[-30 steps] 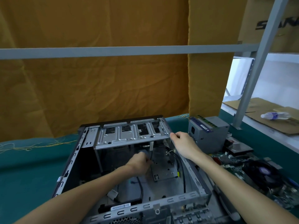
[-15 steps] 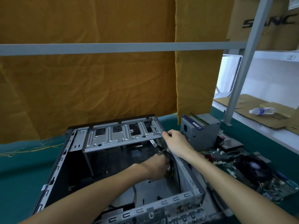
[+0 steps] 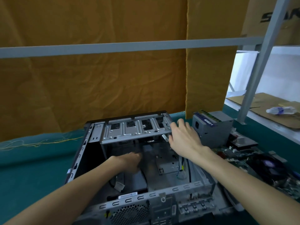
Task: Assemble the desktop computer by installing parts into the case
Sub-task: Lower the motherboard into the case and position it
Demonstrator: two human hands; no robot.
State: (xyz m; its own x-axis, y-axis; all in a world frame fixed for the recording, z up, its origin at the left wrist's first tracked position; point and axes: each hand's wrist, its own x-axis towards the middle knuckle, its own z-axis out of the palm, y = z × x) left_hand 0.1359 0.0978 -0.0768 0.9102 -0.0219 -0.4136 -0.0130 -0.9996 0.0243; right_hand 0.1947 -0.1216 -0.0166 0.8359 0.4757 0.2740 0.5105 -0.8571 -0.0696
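The open sheet-metal case [image 3: 90, 153] is entered by the left hand [image 3: 129, 161], grip indiscernible, while the ribbed drive bracket [image 3: 136, 130] is touched by the loosely spread right hand [image 3: 183, 137] beside the grey boxy power supply [image 3: 212, 129].

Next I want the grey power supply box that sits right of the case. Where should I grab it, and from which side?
Probably best to take the power supply across its flat top, fingers down the two long side walls, coming from above. It stands free on the green table; the right hand already hovers beside it. Avoid the front face with the socket, and the boards lying against its lower right side.
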